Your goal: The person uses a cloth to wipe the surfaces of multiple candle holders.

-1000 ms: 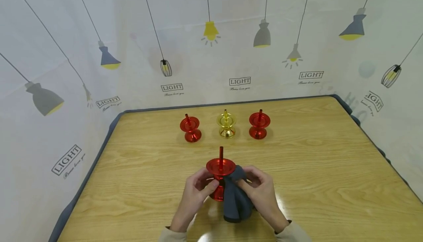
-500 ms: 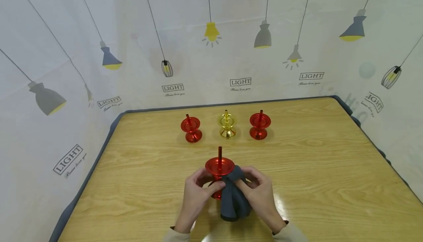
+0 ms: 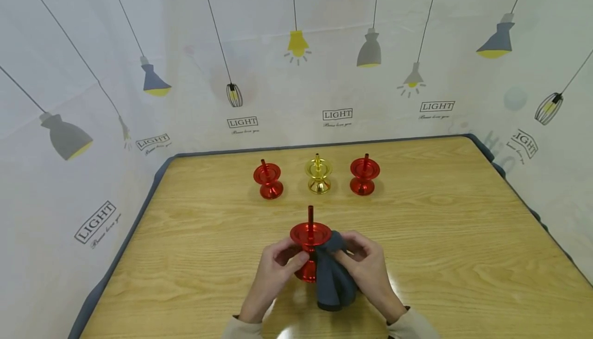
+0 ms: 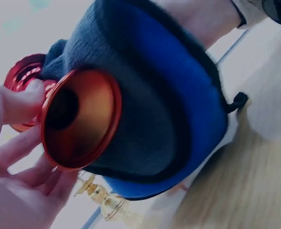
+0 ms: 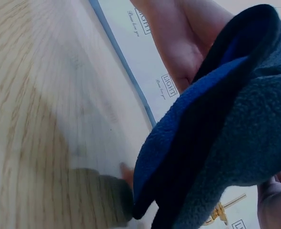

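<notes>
My left hand (image 3: 273, 269) grips a shiny red candle holder (image 3: 306, 273) by its narrow waist, thumb in front. The holder stands upright in the head view, its shallow dish and thin stem on top. In the left wrist view its hollow base (image 4: 95, 114) faces the camera. My right hand (image 3: 370, 267) pinches a folded dark grey-blue cloth (image 3: 334, 282) against the holder's right side. The cloth hangs down in folds and hides part of the waist and base. The right wrist view shows the cloth's dark edging and bright blue inner side (image 5: 166, 143).
Farther back on the wooden table (image 3: 440, 215) stand a red candle holder (image 3: 271, 190), a gold one (image 3: 318, 185) and another red one (image 3: 363, 185) in a row. A white lamp-printed sheet (image 3: 268, 71) rises behind the table's dark edge.
The red holder, cloth and both hands shifted slightly left half a second ago, then back right now. Both grips stay the same; the back row has not moved.
</notes>
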Tool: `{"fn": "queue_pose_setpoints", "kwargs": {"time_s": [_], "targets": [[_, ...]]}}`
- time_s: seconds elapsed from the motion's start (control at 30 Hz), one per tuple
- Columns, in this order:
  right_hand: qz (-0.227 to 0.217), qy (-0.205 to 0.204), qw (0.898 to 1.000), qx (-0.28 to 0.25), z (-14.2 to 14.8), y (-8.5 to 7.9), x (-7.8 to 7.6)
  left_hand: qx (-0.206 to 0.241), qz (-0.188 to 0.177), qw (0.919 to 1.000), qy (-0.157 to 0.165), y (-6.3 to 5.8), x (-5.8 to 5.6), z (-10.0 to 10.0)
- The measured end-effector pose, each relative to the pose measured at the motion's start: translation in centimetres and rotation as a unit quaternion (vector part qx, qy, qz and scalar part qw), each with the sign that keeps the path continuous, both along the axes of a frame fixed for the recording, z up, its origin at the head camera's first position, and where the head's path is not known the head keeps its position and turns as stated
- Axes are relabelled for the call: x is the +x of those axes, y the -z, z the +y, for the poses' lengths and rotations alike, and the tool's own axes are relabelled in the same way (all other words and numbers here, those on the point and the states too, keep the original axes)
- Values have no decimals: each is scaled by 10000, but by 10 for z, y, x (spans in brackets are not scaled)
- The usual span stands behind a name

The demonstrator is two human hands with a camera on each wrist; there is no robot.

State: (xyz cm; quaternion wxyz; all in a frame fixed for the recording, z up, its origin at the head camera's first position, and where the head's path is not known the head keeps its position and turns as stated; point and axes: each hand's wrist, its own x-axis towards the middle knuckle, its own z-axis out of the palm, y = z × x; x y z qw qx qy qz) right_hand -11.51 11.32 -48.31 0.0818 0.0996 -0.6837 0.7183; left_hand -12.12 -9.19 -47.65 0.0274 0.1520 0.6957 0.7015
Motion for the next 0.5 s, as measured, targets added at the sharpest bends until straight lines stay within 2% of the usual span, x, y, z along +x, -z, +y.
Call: {"fn": "queue_pose_setpoints", "kwargs": {"time_s": [0.23, 0.33, 0.5], "targets": [[-98, 546, 9985, -14, -8, -3, 1, -74, 221, 9981, -567, -1, 0, 11], [-56, 658, 9978, 55, -11, -3, 3, -168, 105, 9966, -804, 0, 0, 14], [-92, 584, 9982, 119, -10, -2, 5, -206, -104, 9938, -1086, 1, -2, 14]]}}
